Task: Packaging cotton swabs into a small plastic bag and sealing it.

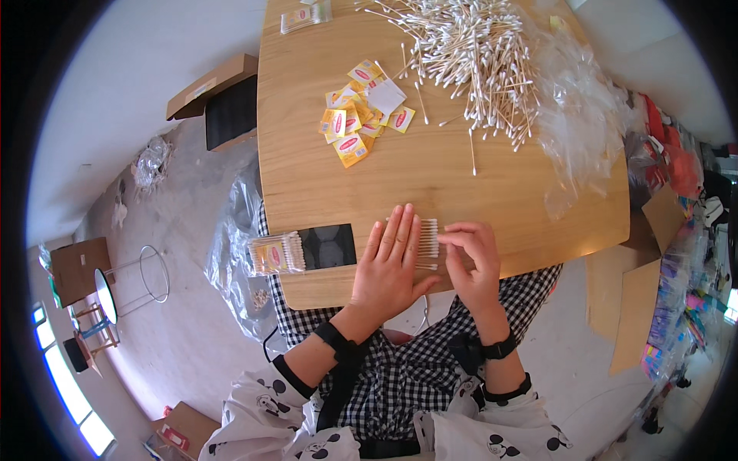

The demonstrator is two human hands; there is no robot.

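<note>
My left hand [390,260] lies flat near the table's front edge, fingers together and pointing away from me. It covers part of a row of cotton swabs [427,240] whose tips show along its right side. At those tips is my right hand [478,260], its fingers bent and the thumb apart from the forefinger, with nothing visible between them. To the left lies a dark flat pad [328,246]. Beside it sit small clear packs of cotton swabs [277,253] with yellow labels. Farther back is a loose pile of yellow and white cards [360,115].
A big heap of loose cotton swabs [480,61] covers the far right of the wooden table [307,184]. Clear plastic film [580,115] lies beside it. Another pack [305,17] is at the far left edge. An open cardboard box [626,300] stands right of the table.
</note>
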